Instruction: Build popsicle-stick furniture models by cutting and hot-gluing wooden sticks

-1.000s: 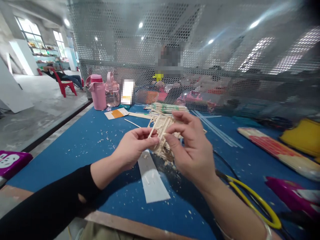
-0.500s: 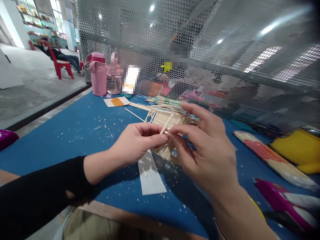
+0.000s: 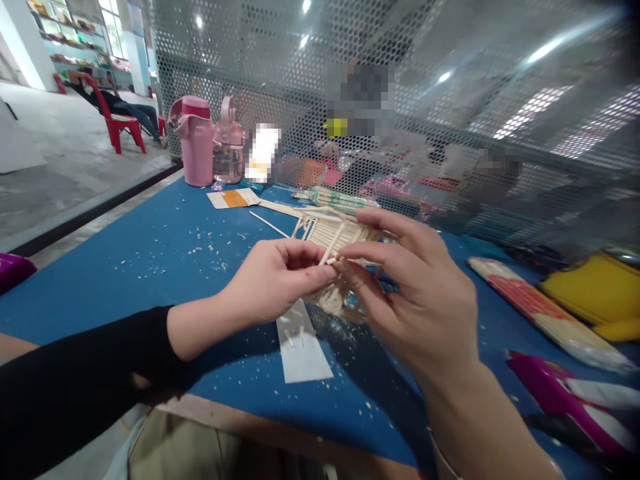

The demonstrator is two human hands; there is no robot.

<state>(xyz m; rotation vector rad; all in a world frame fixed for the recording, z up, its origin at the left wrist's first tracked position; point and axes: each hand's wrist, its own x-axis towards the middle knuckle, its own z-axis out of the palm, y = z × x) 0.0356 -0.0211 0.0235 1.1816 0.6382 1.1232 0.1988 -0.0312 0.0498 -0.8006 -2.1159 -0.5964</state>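
Over the blue table, my left hand [image 3: 274, 280] pinches a pale wooden stick [image 3: 332, 244] between thumb and fingers; the stick slants up and away. Close against it, my right hand [image 3: 417, 290] is closed at thumb and index fingertip on a small stick end [image 3: 331, 261], and its other fingers arch above. The two hands' fingertips nearly meet. Just behind them sits a small structure of pale sticks [image 3: 320, 231] laid side by side, partly hidden by my hands. Beneath lies a white paper strip [image 3: 307, 360] with tiny stick bits on it.
A pink jug [image 3: 198, 150] and a clear bottle [image 3: 229, 160] stand at the back left, near an orange-and-white card [image 3: 233, 198]. Bagged sticks [image 3: 545, 310] and a purple-and-white tool [image 3: 565, 393] lie at right. A perforated metal screen [image 3: 280, 73] rises behind the table [image 3: 165, 253].
The small stick end at my right fingertips has shifted slightly and now sits against the slanted stick. Both hands stay nearly in place; the view has tilted a little.
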